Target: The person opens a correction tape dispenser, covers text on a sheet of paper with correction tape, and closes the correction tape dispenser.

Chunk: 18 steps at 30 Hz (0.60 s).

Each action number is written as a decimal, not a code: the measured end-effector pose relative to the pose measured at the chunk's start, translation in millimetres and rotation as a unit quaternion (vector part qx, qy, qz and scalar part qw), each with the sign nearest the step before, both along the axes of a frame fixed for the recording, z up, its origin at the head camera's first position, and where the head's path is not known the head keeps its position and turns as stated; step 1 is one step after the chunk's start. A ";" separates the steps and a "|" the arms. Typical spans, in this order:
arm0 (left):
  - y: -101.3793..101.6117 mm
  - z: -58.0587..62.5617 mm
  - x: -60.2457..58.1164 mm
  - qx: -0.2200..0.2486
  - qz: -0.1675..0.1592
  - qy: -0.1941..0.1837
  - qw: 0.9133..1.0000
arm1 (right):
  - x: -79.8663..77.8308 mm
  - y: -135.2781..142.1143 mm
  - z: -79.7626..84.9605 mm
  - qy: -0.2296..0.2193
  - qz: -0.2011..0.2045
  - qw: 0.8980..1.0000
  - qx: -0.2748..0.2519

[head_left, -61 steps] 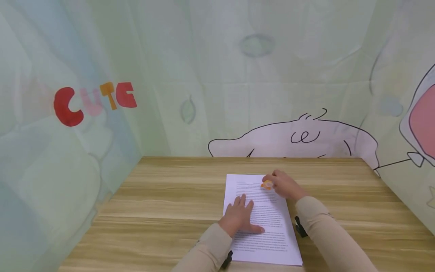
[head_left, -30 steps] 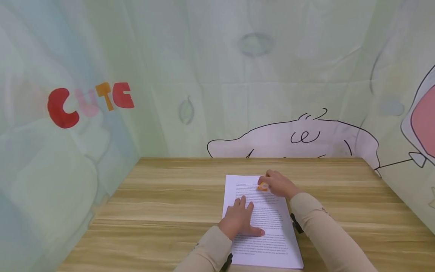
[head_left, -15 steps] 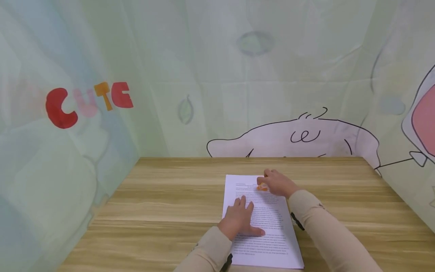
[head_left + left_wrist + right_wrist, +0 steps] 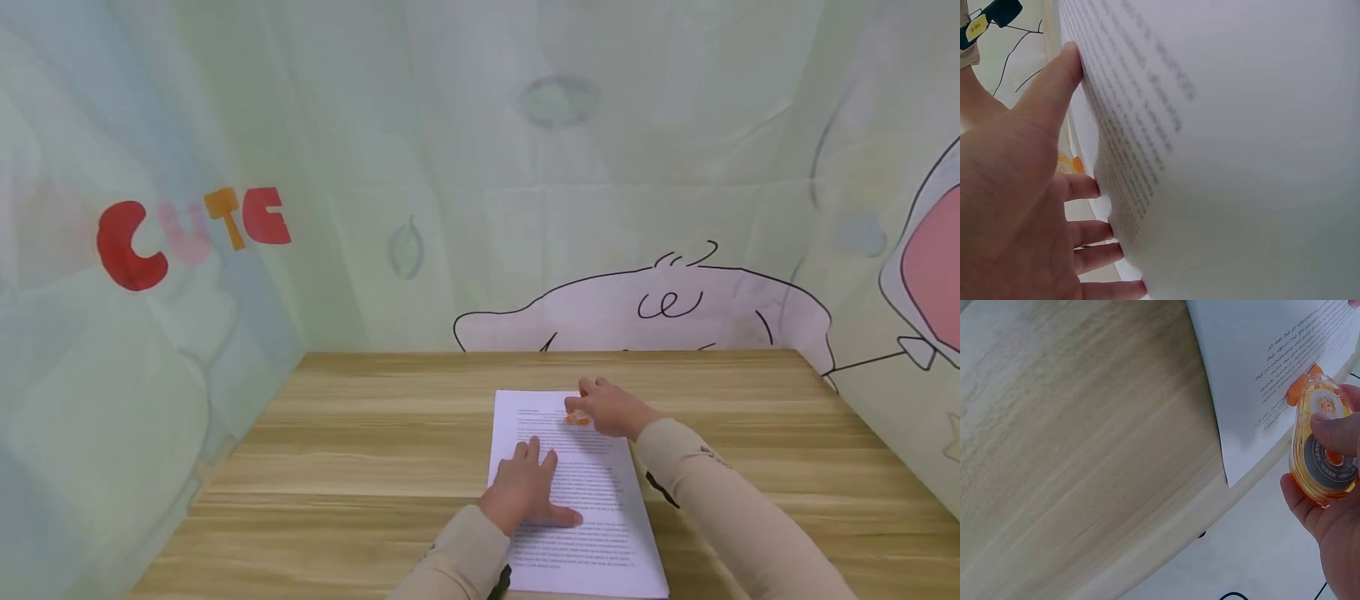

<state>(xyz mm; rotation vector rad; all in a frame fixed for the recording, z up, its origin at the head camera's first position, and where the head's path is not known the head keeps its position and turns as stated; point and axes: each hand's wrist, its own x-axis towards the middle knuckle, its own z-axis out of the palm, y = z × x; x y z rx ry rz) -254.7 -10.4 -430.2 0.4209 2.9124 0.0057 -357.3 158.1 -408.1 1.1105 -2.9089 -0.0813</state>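
Note:
An orange, see-through correction tape (image 4: 1307,469) is gripped by my right hand (image 4: 611,408), with the thumb on its side in the right wrist view. Its orange end (image 4: 1298,390) is at the printed text near the top of a white sheet (image 4: 585,558). Whether the tip touches the paper is hard to tell. My left hand (image 4: 525,492) rests spread on the left middle part of the same sheet, its fingers pointing toward the top edge. In the left wrist view, the fingertips (image 4: 1113,252) of that hand touch the paper.
The paper, seemingly a thin stack, lies upright on a wood-grain table (image 4: 360,467). Behind the table and at both sides hangs a pale printed curtain (image 4: 465,167) with cartoon drawings. Each wrist wears a black band.
My right hand has slid a short way left across the upper text with the correction tape, mostly in the first second, then only slightly. The left hand has stayed on the page.

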 end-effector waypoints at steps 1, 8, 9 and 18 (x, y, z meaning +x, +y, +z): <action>0.1 -0.7 -0.4 -0.001 0.000 0.001 1.000 | 0.3 0.3 -0.2 0.000 0.000 1.000 0.001; -0.5 -4.3 -2.2 0.008 -0.006 0.009 1.000 | -1.5 3.6 -1.5 -0.014 -0.020 1.000 0.007; -0.5 -4.4 -2.3 0.010 -0.006 0.010 1.000 | -1.9 4.5 -1.7 -0.015 -0.021 1.000 0.007; -0.4 -2.1 -1.4 0.010 -0.004 0.006 1.000 | -3.4 14.0 -3.2 -0.007 -0.020 1.000 0.011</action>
